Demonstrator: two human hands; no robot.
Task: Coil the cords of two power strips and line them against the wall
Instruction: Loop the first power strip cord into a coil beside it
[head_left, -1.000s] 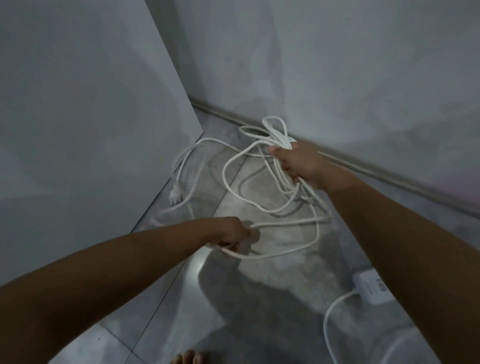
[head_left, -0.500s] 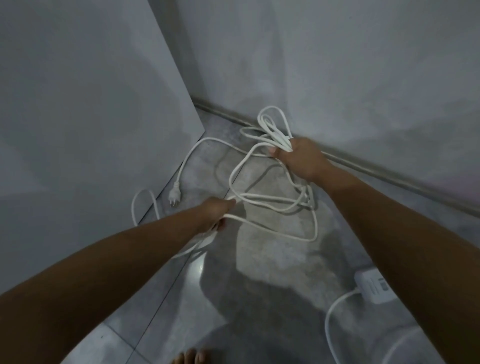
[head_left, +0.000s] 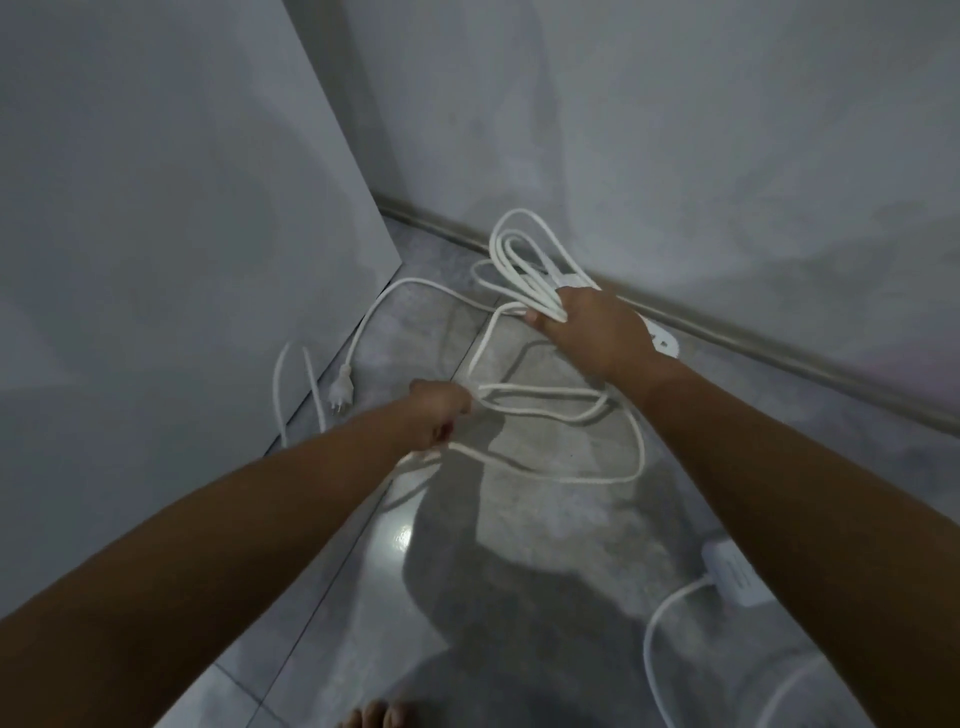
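Observation:
A long white cord (head_left: 566, 410) hangs in several loops over the grey tiled floor. My right hand (head_left: 597, 327) grips the top of the bundled loops near the wall. My left hand (head_left: 436, 415) grips a lower strand of the same cord and holds it out to the left. The cord's plug (head_left: 343, 389) lies on the floor by the left wall. A white power strip (head_left: 662, 340) peeks out behind my right wrist, along the skirting. A second white power strip (head_left: 735, 577) lies on the floor at lower right, partly hidden by my right forearm, with its cord (head_left: 654, 634) curving away.
Two grey walls meet in a corner at the back, with a skirting board (head_left: 779, 353) running along the right wall. A pale panel (head_left: 182, 208) stands on the left. My bare toes (head_left: 374, 717) show at the bottom edge.
My left hand has moved up and toward the right hand, pulling its strand into another loop. The right hand rose slightly with the bundle, and the loops hang tighter.

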